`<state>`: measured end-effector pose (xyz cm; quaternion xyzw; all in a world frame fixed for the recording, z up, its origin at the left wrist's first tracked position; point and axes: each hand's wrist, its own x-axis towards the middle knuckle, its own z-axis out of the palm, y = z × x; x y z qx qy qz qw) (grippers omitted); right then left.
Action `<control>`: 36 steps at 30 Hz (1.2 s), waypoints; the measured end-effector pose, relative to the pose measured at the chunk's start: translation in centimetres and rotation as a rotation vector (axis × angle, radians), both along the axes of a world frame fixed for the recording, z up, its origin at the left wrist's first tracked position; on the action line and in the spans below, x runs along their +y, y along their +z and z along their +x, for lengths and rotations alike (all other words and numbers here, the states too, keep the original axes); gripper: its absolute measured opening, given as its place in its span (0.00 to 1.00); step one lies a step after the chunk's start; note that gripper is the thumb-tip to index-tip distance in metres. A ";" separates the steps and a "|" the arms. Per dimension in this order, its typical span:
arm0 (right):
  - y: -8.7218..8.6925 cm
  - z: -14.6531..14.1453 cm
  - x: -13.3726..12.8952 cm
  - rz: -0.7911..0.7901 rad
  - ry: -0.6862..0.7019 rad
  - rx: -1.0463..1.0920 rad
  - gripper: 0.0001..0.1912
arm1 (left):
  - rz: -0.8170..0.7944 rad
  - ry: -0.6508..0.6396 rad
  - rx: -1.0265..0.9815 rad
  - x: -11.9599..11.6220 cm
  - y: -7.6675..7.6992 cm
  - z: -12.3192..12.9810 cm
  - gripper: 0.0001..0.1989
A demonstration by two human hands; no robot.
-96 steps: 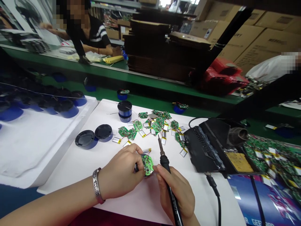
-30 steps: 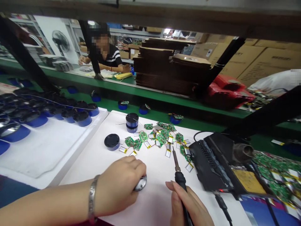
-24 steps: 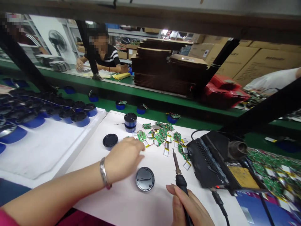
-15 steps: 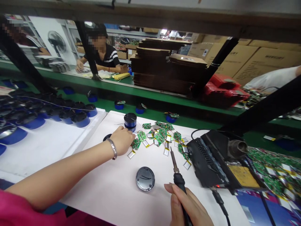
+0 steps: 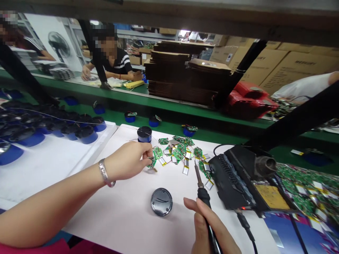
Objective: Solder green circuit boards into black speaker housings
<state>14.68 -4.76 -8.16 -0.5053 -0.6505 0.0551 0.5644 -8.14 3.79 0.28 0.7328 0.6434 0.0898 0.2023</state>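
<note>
My left hand (image 5: 132,160) is closed in a pinch on a green circuit board (image 5: 151,162) at the left edge of a loose pile of circuit boards (image 5: 180,151) with small silver batteries. Just behind that hand stand stacked blue and black round cases (image 5: 144,134). My right hand (image 5: 212,225) holds a soldering iron (image 5: 203,192), its tip pointing up and away beside the pile. Between my hands a round black cover (image 5: 161,201) lies on the white work sheet (image 5: 119,208), touched by neither hand.
A black soldering station (image 5: 233,183) with a yellow sponge stands at the right, beside more circuit boards (image 5: 304,190). Many blue and black cases (image 5: 29,135) fill a white tray (image 5: 60,158) at the left. Dark posts rise behind the sheet. People sit across the bench.
My left hand has shifted slightly and turned, its fingers now pinching the board, and the battery beneath has moved. The view has shifted a little; my right hand still holds the iron.
</note>
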 end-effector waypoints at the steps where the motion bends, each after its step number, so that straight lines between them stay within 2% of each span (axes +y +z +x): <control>1: 0.0 -0.2 0.1 -0.011 0.006 0.019 0.09 | -0.054 0.047 -0.158 -0.5 0.2 0.3 0.08; 4: 0.3 -0.5 0.3 -0.028 0.028 -0.029 0.10 | -0.277 0.163 -0.671 -1.8 0.0 1.5 0.15; 6: 0.5 -0.6 0.5 -0.008 0.052 -0.099 0.10 | -0.377 0.192 -0.871 -2.4 -0.7 2.4 0.18; 11: 0.3 -0.3 0.9 0.084 0.193 -0.182 0.16 | -0.460 0.214 -1.139 -3.6 -2.8 3.9 0.21; 15: 0.1 -0.2 1.3 0.136 0.143 -0.188 0.17 | -0.478 0.192 -1.190 -4.2 -3.4 4.5 0.19; 19: 0.4 0.2 1.6 0.184 0.160 -0.256 0.17 | -0.460 0.175 -1.166 -4.5 -3.2 4.8 0.17; 21: 0.5 0.6 1.8 0.199 0.162 -0.289 0.16 | -0.372 0.183 -1.081 -4.7 -2.9 4.6 0.17; 24: 0.2 1.5 1.9 0.205 0.077 -0.334 0.17 | -0.162 0.189 -0.768 -5.2 -2.6 3.5 0.19; 27: -0.6 2.1 1.7 0.198 -0.040 -0.383 0.19 | -0.150 0.077 -0.483 -5.8 -2.7 2.1 0.23; 30: -1.1 2.1 1.5 0.220 -0.084 -0.367 0.19 | -0.186 -0.016 -0.395 -6.4 -3.8 1.8 0.36; 33: -1.1 1.9 1.5 0.248 -0.071 -0.333 0.18 | -0.104 -0.008 -0.348 -7.0 -5.6 3.2 0.46; 36: -0.7 1.7 1.7 0.255 -0.068 -0.333 0.17 | 0.004 0.056 -0.309 -7.3 -7.2 4.9 0.42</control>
